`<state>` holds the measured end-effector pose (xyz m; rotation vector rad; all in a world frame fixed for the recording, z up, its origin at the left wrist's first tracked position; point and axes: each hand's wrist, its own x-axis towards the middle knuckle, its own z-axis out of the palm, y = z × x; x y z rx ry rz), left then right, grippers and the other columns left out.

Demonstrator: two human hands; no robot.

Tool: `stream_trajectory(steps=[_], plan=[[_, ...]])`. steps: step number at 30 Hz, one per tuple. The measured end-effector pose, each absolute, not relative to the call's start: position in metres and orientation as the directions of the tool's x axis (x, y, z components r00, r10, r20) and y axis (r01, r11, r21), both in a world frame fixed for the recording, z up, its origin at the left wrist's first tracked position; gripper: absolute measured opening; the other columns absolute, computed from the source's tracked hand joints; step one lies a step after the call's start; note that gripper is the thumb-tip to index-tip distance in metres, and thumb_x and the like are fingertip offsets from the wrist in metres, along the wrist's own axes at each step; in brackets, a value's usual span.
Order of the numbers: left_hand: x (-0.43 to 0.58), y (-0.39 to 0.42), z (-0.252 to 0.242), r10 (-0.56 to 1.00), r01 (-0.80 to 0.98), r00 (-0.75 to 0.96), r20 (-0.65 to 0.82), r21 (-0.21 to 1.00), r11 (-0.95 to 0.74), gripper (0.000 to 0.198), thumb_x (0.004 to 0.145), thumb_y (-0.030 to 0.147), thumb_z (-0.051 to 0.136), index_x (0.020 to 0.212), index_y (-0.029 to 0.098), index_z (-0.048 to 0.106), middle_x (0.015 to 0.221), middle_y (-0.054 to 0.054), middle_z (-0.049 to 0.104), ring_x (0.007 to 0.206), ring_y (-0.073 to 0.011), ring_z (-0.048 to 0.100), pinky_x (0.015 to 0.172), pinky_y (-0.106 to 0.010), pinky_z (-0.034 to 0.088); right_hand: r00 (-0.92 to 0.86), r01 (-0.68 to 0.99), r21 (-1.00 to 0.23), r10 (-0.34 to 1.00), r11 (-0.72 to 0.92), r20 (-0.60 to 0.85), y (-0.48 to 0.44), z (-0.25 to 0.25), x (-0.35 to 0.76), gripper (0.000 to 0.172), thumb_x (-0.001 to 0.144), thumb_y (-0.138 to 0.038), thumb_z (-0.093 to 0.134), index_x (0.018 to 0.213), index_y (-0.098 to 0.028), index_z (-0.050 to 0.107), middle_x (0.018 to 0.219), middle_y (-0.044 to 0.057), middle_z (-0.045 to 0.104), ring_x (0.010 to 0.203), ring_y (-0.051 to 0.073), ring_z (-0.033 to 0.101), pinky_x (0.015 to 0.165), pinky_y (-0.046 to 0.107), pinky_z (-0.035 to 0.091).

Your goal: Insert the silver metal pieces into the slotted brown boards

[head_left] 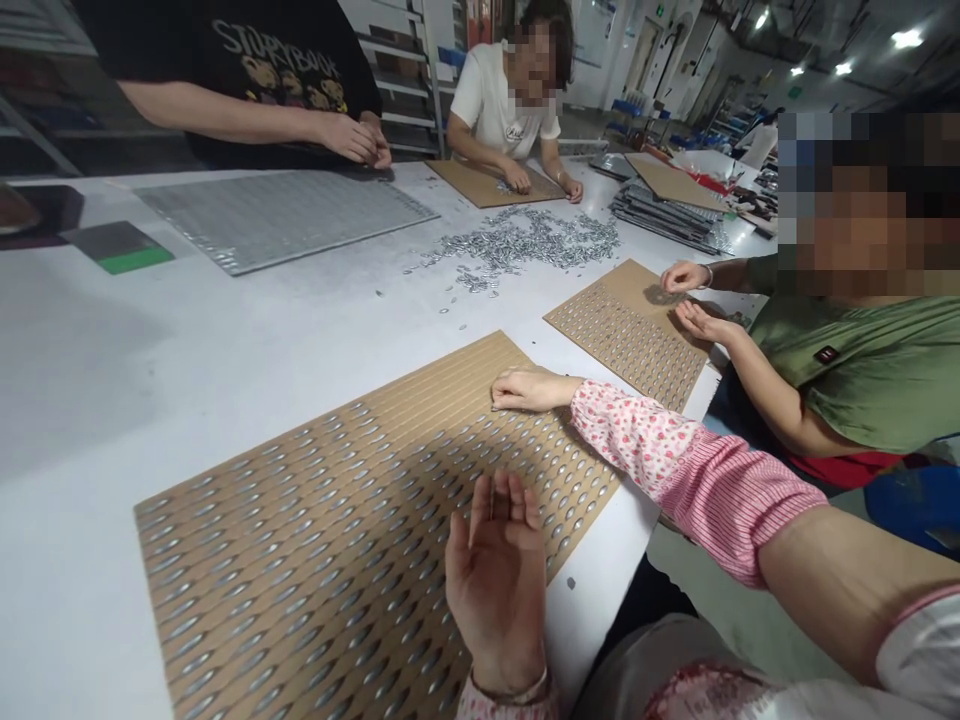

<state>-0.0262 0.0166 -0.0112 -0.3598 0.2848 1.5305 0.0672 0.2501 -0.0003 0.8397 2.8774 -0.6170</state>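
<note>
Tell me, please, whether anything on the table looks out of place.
One small dark bit lies alone on the table, off the board, near the left hand; it looks stray, though too small to identify.

Cutting the near board (pixel 442 378) off at the bottom edge, hiding a patch behind the left hand (pixel 501 585). Leaving unclear any hold within the curled fingers (pixel 505 391) of the right hand (pixel 531 389). Cropping the black-shirted person (pixel 247 85) at the top. Blurring the heap of pieces (pixel 529 240).

The tan board (pixel 448 385) lies flat, silver ovals (pixel 199 659) covering most rows.
</note>
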Motion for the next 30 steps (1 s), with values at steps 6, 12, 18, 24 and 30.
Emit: stream_trajectory(steps=[6,12,18,24,30], plan=[[-0.025,0.017,-0.012,0.910,-0.998,0.042,-0.413,-0.065,0.016,0.032,0.091,0.032,0.046,0.102,0.017,0.071,0.102,-0.008,0.071,0.102,-0.0177,0.063,0.095,-0.031,0.048,-0.802,0.595,-0.309,0.522,0.742,-0.291,0.260,0.001,0.060,0.022,0.091,-0.033,0.055,0.084,-0.016,0.067,0.080,0.003,0.065,0.073,0.013,0.051,0.068,0.024,0.032],[-0.026,0.016,-0.014,0.933,-0.999,0.034,-0.358,-0.043,0.021,0.032,0.092,0.031,0.044,0.103,0.018,0.071,0.102,-0.009,0.071,0.100,-0.0177,0.064,0.094,-0.031,0.048,-0.741,0.660,-0.433,0.626,0.613,-0.242,0.263,-0.003,0.062,0.022,0.083,-0.033,0.066,0.075,-0.013,0.064,0.063,-0.004,0.056,0.061,0.008,0.046,0.061,0.022,0.029],[-0.029,0.015,-0.013,0.916,-0.997,0.066,-0.396,-0.062,0.044,0.032,0.092,0.029,0.044,0.103,0.017,0.071,0.101,-0.009,0.071,0.100,-0.0177,0.063,0.095,-0.030,0.048,-0.740,0.613,-0.576,0.649,0.541,-0.177,0.260,-0.013,0.069,0.024,0.078,-0.034,0.071,0.072,-0.013,0.061,0.062,-0.006,0.054,0.059,0.006,0.046,0.060,0.020,0.028],[-0.032,0.014,-0.016,0.935,-0.996,0.090,-0.343,-0.027,0.085,0.029,0.090,0.028,0.048,0.105,0.018,0.070,0.103,-0.007,0.070,0.103,-0.0163,0.062,0.096,-0.029,0.047,-0.747,0.594,-0.642,0.628,0.485,-0.218,0.265,-0.016,0.070,0.023,0.075,-0.032,0.073,0.073,-0.012,0.060,0.062,-0.007,0.052,0.058,0.006,0.044,0.057,0.020,0.029],[-0.034,0.014,-0.015,0.926,-0.998,0.066,-0.371,-0.016,0.065,0.027,0.089,0.027,0.049,0.104,0.017,0.070,0.101,-0.007,0.070,0.101,-0.0167,0.062,0.095,-0.030,0.047,-0.774,0.573,-0.654,0.589,0.495,-0.232,0.270,-0.019,0.069,0.022,0.069,-0.026,0.076,0.068,-0.012,0.059,0.059,-0.008,0.050,0.056,0.006,0.043,0.056,0.020,0.029]])
